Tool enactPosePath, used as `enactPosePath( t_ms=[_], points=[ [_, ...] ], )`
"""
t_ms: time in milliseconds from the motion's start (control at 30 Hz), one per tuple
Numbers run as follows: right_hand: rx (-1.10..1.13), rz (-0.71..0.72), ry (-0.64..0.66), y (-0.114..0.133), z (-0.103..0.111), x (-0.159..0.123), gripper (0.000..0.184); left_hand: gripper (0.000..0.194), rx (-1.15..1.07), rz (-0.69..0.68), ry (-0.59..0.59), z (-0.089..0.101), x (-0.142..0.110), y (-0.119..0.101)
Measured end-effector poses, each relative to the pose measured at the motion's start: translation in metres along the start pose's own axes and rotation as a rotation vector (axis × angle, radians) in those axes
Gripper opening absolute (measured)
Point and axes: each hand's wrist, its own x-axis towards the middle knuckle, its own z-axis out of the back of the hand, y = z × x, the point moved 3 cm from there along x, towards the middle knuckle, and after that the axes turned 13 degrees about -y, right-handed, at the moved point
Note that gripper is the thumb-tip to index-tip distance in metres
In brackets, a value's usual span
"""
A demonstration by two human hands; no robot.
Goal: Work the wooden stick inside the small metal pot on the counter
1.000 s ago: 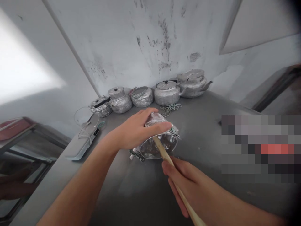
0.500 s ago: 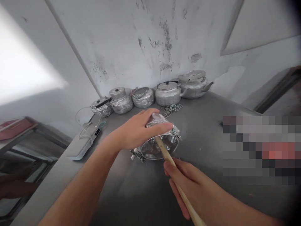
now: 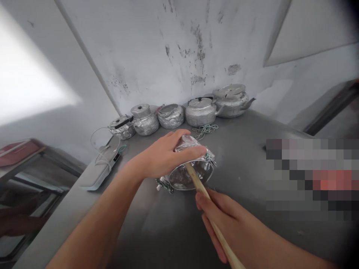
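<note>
A shiny hammered metal pot [image 3: 193, 173] lies on its side on the grey metal table [image 3: 246, 130], its open mouth turned toward me. My left hand [image 3: 162, 155] is wrapped over the top of the pot and presses it down. My right hand [image 3: 224, 220] grips a wooden stick [image 3: 209, 218], and the stick's far end reaches into the pot's mouth. A green beaded chain [image 3: 164, 184] hangs from the pot's left edge onto the table.
Several silver kettles [image 3: 200, 111] and pots [image 3: 144, 119] line the stained white wall. A loose chain [image 3: 204, 129] lies before them. A white flat device with cables [image 3: 102, 166] sits at the table's left edge. A blurred patch covers the right side.
</note>
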Motion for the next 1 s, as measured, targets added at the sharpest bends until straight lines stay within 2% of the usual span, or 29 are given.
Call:
enactPosePath(
  t_ms=[300, 633, 1000],
  points=[
    [0.082, 0.022, -0.002, -0.0059, -0.0031, 0.0023, 0.05, 0.068, -0.002, 0.001, 0.001, -0.0002, -0.0003, 0.0006],
    [-0.031, 0.042, -0.013, -0.0015, -0.0011, -0.0011, 0.048, 0.067, -0.004, 0.006, 0.002, -0.0004, -0.0003, -0.0006],
    [0.063, 0.023, -0.011, -0.0016, -0.0009, 0.0003, 0.051, 0.07, -0.001, 0.008, 0.002, -0.0004, -0.0003, 0.0]
  ],
)
